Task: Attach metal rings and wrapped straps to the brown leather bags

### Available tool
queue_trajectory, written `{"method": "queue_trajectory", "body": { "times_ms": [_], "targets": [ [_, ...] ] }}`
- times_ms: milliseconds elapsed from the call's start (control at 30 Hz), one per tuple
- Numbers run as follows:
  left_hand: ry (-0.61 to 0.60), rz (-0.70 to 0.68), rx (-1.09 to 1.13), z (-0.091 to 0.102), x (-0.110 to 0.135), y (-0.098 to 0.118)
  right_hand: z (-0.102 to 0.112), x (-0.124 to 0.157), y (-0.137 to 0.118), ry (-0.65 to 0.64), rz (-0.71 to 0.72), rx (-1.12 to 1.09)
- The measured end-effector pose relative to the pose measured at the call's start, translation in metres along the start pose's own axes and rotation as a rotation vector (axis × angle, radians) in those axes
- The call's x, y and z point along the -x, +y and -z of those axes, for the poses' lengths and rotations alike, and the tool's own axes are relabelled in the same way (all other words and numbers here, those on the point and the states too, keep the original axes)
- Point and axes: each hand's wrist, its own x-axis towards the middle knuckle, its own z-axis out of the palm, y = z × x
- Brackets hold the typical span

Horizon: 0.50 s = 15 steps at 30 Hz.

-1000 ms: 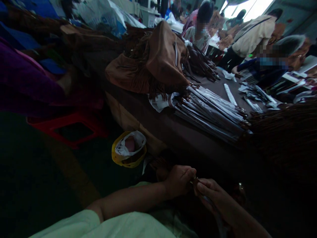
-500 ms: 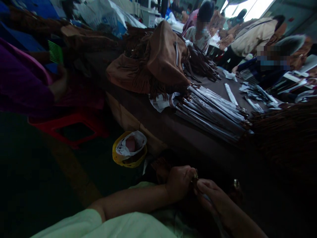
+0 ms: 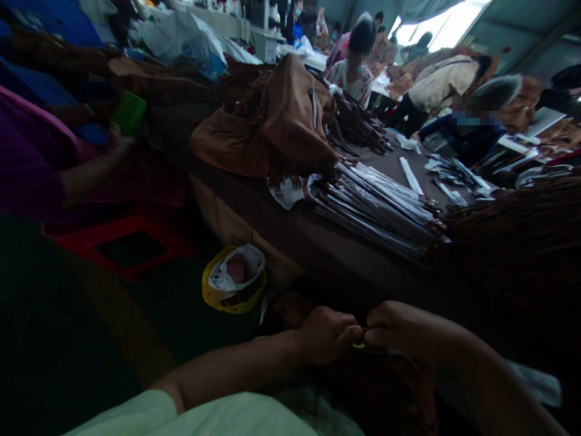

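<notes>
My left hand (image 3: pixel 327 335) and my right hand (image 3: pixel 399 327) meet low in the view, just under the near edge of the dark table (image 3: pixel 318 242). Both are closed in a pinch on a small piece between them, too dark to name; a glint of pale metal shows where the fingertips touch. Dark brown fringed material lies in my lap beneath them. On the table just beyond lies a stack of long plastic-wrapped straps (image 3: pixel 381 206). A brown fringed bag (image 3: pixel 290 115) is heaped behind it.
A person in a purple sleeve at the left holds a green comb (image 3: pixel 129 111) over a red stool (image 3: pixel 122 242). A yellow bin with a white bag (image 3: pixel 233 278) stands on the floor. Several people work at the far right. Brown fringe (image 3: pixel 512 242) covers the table's right.
My right hand has rolled over, its back now facing up, and risen level with the left. The view has tilted slightly. The person at the left has raised the green comb.
</notes>
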Motion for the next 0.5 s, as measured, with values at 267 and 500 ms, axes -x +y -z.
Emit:
{"method": "queue_trajectory", "body": {
  "times_ms": [267,500],
  "targets": [
    [0.127,0.223,0.032,-0.021,0.003,-0.001,-0.043,-0.007,-0.014,0.17,-0.263,0.187],
    [0.176,0.144,-0.092,-0.025,0.005,0.001,-0.081,-0.002,-0.027,0.467,-0.296,0.191]
  ]
}}
